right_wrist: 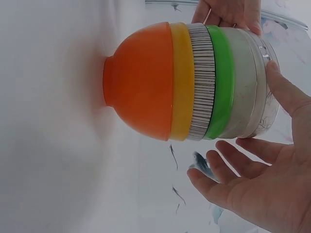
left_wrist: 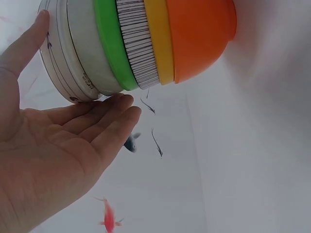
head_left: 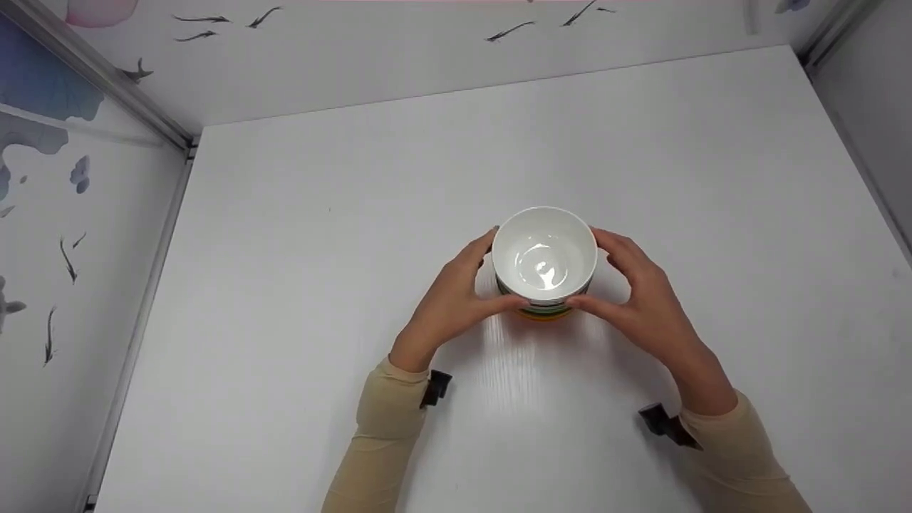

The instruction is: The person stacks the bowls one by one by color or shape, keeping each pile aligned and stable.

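A stack of nested bowls stands upright on the white table. At its bottom is an orange bowl [right_wrist: 143, 80]; above come a yellow bowl [right_wrist: 182, 82], a black-and-white striped bowl [left_wrist: 138, 43], a green bowl [left_wrist: 114, 46] and a pale grey one [right_wrist: 243, 87]. The top white bowl [head_left: 545, 253] has a shiny bare inside and a fine-lined outer pattern. My left hand [head_left: 456, 299] holds its left side, thumb at the near rim. On the right, my right hand [head_left: 645, 306] holds it the same way, with some lower fingers spread off the stack in the right wrist view.
The white tabletop [head_left: 320, 271] surrounds the stack. A back wall [head_left: 399, 50] and a left wall [head_left: 92, 235] with painted fish and leaf shapes enclose it, and a grey wall [head_left: 869, 92] stands at right. Black wrist mounts [head_left: 436, 388] sit on both sleeves.
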### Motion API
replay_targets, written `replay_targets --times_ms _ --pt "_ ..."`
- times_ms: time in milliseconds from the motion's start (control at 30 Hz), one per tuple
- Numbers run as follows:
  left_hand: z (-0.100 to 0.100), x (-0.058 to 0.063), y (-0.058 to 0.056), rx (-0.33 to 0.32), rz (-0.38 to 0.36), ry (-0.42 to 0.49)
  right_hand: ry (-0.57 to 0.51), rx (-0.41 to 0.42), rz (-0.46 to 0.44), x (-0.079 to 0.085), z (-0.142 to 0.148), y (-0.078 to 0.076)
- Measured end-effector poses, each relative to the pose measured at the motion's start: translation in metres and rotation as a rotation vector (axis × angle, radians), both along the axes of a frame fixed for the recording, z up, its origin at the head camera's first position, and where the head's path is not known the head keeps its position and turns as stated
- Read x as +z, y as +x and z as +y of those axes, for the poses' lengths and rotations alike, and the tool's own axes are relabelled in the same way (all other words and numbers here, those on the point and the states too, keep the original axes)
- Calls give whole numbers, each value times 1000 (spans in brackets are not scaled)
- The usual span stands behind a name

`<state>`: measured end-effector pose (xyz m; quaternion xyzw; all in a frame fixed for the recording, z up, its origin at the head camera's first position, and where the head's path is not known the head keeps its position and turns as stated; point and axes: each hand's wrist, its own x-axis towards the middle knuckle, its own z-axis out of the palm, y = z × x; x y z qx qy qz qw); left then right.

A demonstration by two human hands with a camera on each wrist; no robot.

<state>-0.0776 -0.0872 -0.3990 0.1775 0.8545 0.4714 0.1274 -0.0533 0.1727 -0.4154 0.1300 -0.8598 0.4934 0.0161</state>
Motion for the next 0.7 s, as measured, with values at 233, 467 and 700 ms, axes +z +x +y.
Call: replay_targets --times_ms 233,467,700 --pt "-14 5 -10 67 12 -79 92 14 -20 16 25 -17" --pt "-25 9 -29 160 137 -269 228 24 -16 32 46 -48" --pt "-24 2 -58 312 375 -663 485 -8 3 31 58 -83"
